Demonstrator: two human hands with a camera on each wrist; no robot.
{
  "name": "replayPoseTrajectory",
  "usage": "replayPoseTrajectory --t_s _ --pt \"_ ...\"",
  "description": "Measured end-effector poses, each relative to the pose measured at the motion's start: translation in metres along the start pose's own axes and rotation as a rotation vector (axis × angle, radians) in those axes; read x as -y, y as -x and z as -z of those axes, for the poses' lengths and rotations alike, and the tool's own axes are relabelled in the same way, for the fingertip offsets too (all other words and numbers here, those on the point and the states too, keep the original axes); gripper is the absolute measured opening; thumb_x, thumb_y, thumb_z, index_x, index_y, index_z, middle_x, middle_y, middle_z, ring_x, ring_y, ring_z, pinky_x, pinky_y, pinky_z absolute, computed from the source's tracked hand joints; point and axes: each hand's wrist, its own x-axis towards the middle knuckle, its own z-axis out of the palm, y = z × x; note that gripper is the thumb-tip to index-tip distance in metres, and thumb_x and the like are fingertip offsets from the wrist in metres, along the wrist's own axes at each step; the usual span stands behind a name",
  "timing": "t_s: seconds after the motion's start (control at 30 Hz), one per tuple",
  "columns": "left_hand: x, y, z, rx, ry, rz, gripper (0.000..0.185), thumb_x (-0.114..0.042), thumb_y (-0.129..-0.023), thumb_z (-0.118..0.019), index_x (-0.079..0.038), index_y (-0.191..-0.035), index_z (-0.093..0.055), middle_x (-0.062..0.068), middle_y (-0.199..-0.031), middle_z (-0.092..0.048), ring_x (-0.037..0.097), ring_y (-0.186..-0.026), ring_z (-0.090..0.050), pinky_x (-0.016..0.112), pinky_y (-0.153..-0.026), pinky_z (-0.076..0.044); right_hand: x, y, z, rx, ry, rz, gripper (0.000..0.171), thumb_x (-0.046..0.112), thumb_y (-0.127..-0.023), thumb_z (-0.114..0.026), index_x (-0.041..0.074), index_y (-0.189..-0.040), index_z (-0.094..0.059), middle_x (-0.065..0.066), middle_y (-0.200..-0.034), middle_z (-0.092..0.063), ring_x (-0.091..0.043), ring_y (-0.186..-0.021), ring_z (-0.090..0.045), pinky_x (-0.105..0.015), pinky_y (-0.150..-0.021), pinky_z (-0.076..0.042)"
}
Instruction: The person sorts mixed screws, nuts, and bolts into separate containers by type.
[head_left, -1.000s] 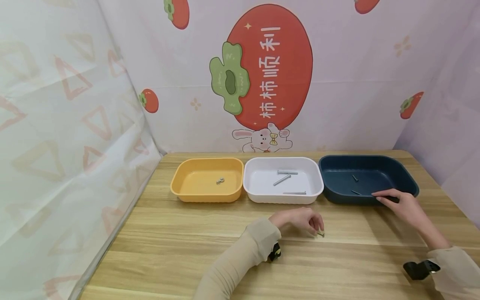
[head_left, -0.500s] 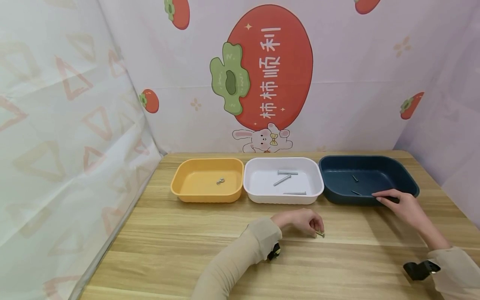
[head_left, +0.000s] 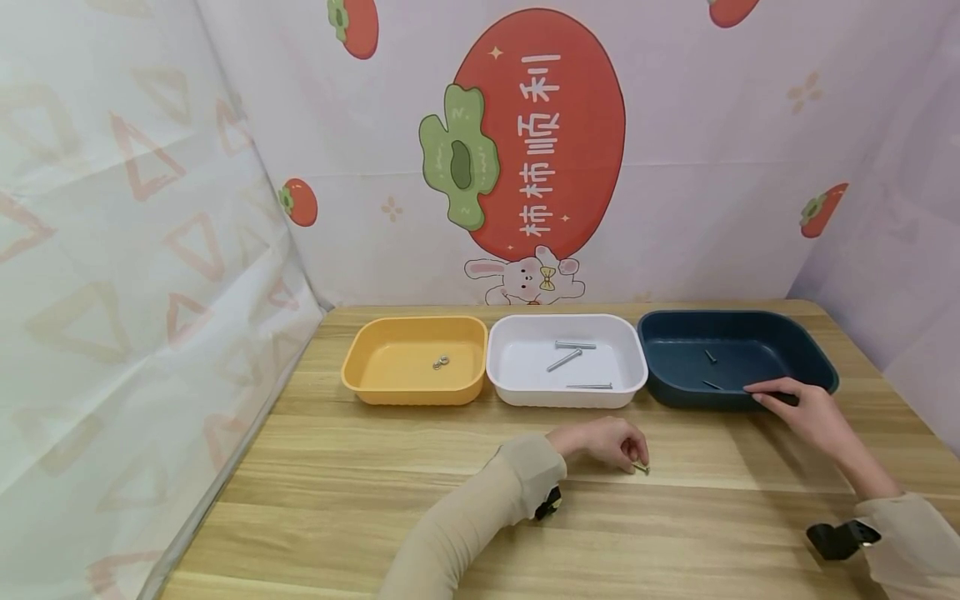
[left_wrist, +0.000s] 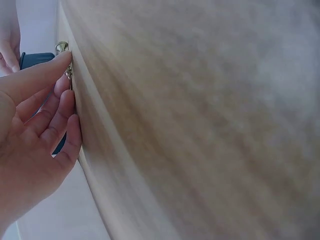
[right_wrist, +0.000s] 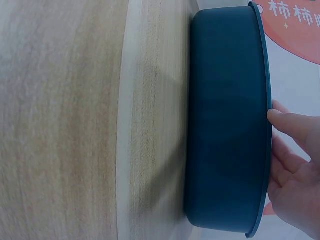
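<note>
Left hand [head_left: 603, 440], palm down on the light wooden table [head_left: 337, 500], fingers curled with thumb and fingertips [left_wrist: 64, 85] closing on a small brass-coloured screw [head_left: 640, 467] lying on the tabletop, in front of the white plastic tray [head_left: 525, 392]. Right hand [head_left: 802, 408], fingers extended and held together, rests on the near rim of the dark blue plastic tray [head_left: 817, 358], thumb on its outer wall.

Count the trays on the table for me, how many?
3, side by side at the back of the table: a yellow tray on the left, a white tray in the middle, a blue tray on the right.
</note>
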Motion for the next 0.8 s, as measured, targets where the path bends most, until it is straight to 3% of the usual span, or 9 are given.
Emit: replayPoseTrajectory --t_s 0.27,0.47,0.8 --pt "0.0002 -0.0004 0.0010 -0.004 -0.060 -0.007 0.012 -0.006 -0.078 -0.066 -0.010 -0.089 -0.066 -0.008 -0.072 -0.053 -0.003 -0.065 -0.044 0.005 -0.059 -0.036 0.0004 -0.0006 -0.0006 -0.002 0.006 -0.002 0.015 0.010 -0.084 -0.059 0.000 -0.094 -0.065 0.023 -0.090 -0.050 0.025 -0.084 -0.032 -0.006 -0.063 -0.032" --pt "-0.0004 -0.0005 0.0014 0.002 -0.082 -0.016 0.011 -0.006 -0.079 -0.064 -0.010 -0.089 -0.066 -0.007 -0.072 -0.054 -0.003 -0.064 -0.044 0.005 -0.059 -0.035 -0.0007 -0.0001 -0.0023 -0.007 0.004 0.006 0.016 0.010 -0.085 -0.058 0.000 -0.095 -0.065 0.033 -0.090 -0.044 0.025 -0.084 -0.032 -0.005 -0.063 -0.032" --pt "-0.0008 -0.0017 0.0014 0.009 -0.086 -0.013 0.009 -0.006 -0.080 -0.064 -0.009 -0.089 -0.066 -0.007 -0.071 -0.054 -0.002 -0.064 -0.044 0.005 -0.058 -0.035 -0.0022 0.0005 -0.0010 -0.007 -0.006 0.014 0.015 0.008 -0.084 -0.059 0.000 -0.094 -0.065 0.031 -0.091 -0.045 0.025 -0.084 -0.032 -0.005 -0.063 -0.032"
